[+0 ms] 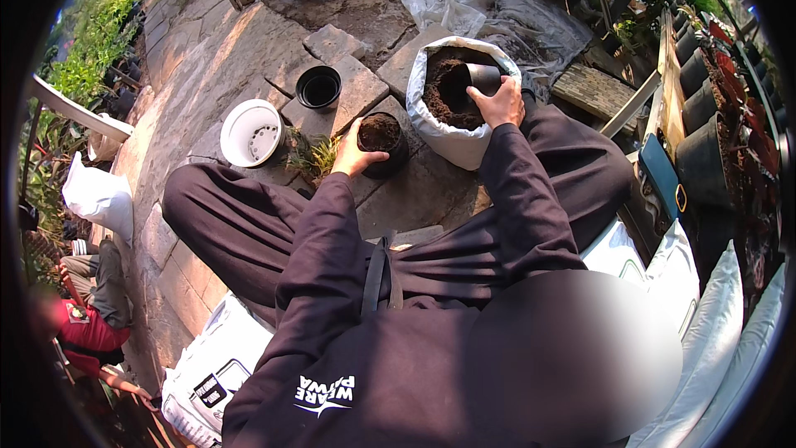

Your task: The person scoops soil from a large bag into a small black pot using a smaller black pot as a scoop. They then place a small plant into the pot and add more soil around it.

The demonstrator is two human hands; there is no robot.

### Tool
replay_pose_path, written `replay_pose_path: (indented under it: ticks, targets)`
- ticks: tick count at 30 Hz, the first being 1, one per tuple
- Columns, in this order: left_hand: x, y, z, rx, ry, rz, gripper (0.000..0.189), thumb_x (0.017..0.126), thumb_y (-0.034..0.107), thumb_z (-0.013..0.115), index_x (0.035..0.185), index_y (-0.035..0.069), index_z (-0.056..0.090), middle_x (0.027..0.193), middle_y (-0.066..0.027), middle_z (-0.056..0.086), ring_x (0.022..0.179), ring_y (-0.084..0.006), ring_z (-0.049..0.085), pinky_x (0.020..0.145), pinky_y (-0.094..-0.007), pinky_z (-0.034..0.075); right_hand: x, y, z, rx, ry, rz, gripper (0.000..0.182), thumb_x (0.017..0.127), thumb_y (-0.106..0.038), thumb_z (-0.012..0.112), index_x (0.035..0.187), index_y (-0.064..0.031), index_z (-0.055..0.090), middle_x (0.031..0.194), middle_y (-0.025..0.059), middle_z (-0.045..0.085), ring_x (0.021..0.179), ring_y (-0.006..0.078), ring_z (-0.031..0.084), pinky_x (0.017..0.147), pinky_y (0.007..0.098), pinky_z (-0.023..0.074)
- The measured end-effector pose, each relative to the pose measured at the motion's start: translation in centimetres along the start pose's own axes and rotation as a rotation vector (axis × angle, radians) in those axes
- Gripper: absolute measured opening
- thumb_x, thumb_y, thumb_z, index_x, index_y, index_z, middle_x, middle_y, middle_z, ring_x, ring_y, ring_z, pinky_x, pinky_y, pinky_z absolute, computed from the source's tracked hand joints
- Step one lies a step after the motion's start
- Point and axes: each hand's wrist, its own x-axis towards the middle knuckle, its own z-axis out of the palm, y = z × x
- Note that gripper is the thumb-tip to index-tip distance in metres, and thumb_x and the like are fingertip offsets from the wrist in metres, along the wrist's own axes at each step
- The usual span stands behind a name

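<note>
My left hand [356, 152] grips the rim of a black plastic plant pot [393, 162] that stands on the paving and holds dark soil [378, 129]. In my right hand [502, 102] is a small dark cylindrical container [482, 77], tilted on its side inside an open white sack [449, 142]. Brown potting soil [443, 90] fills much of that sack, and the container's mouth is turned toward it. A small grassy plant [314, 158] lies beside my left hand. Farther left are an empty black pot [318, 87] and a white pot [251, 133] with drainage holes.
Plastic sheeting [497, 3] covers ground behind the sack. Potted plants [703, 96] line a wooden rack at right, near a blue phone-like object [660, 175]. Filled white bags [709, 323] stand behind me at right. Another person [93, 330] sits at far left near a white sack [99, 196].
</note>
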Motion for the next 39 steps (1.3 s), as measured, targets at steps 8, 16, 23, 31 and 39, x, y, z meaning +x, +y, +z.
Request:
replay_pose_path:
  ticks: [8,16,23,31,39]
  targets:
    - [0.1,-0.1,0.2,0.006,0.011,0.017,0.124,0.058,0.028,0.097,0.16,0.009,0.029,0.149,-0.0194,0.053,0.138,-0.0299,0.052,0.116,-0.0397,0.04,-0.3,0.7,1.8,-0.094,-0.164,-0.059,0.083,0.068,-0.059,0.087,0.12,0.0022,0.063,0.117,0.0215,0.067,0.109,0.0363,0.068,0.096,0.0442,0.0541]
    - [0.3,-0.8,0.3,-0.027,0.012,0.03,0.124,0.057,0.027,0.097,0.16,0.009,0.029,0.149,-0.0191,0.053,0.138,-0.0299,0.051,0.117,-0.0401,0.04,2.6,1.7,0.1,0.263,-0.555,0.288,0.092,0.065,-0.066,0.086,0.123,0.003,0.066,0.122,0.0204,0.07,0.115,0.0321,0.068,0.101,0.0404,0.0521]
    - [0.3,-1.0,0.3,-0.011,0.015,0.011,0.126,0.057,0.027,0.097,0.16,0.009,0.028,0.15,-0.0192,0.052,0.138,-0.0297,0.051,0.117,-0.0397,0.04,2.4,1.1,-1.8,0.287,-0.233,0.27,0.091,0.062,-0.063,0.088,0.123,0.0012,0.067,0.119,0.0191,0.072,0.113,0.0311,0.069,0.1,0.0404,0.0529]
    - [0.2,-0.3,0.2,-0.023,-0.002,0.016,0.125,0.058,0.028,0.097,0.16,0.009,0.027,0.151,-0.0191,0.051,0.139,-0.0299,0.051,0.117,-0.04,0.04,3.1,2.4,0.3,0.294,-0.069,0.175,0.083,0.064,-0.058,0.091,0.115,0.0033,0.068,0.105,0.0156,0.073,0.097,0.0256,0.072,0.091,0.0363,0.055]
    - [0.0,-0.1,0.1,-0.017,0.003,0.016,0.125,0.058,0.028,0.097,0.16,0.008,0.028,0.151,-0.0194,0.05,0.14,-0.0298,0.05,0.118,-0.0398,0.039,-0.2,-2.1,0.7,0.568,-0.189,-0.285,0.085,0.067,-0.048,0.092,0.127,0.0029,0.061,0.116,0.015,0.066,0.072,0.0157,0.064,0.071,0.031,0.0557]
